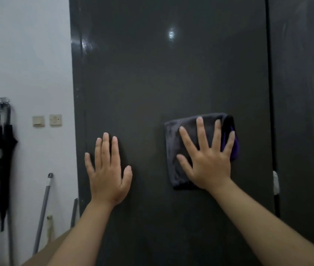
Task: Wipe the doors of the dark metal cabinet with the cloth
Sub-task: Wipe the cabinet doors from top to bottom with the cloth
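Right hand [209, 160], fingers spread in an open grip, pressed the cloth [183, 148] flat on the door [152, 83]; left hand [108, 169] braced, open. Even pressure and overlapping strokes probably suited.

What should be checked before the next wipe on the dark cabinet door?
1. Cloth flat on the door: ok.
2. Right hand spread over the cloth: ok.
3. Left hand braced on bare door, apart from the cloth: ok.
4. Room to wipe upward: ok, nothing above the cloth.
5. White catch at the door's right edge, close to the cloth: watch it, ok.
6. Door already clean: cannot tell.
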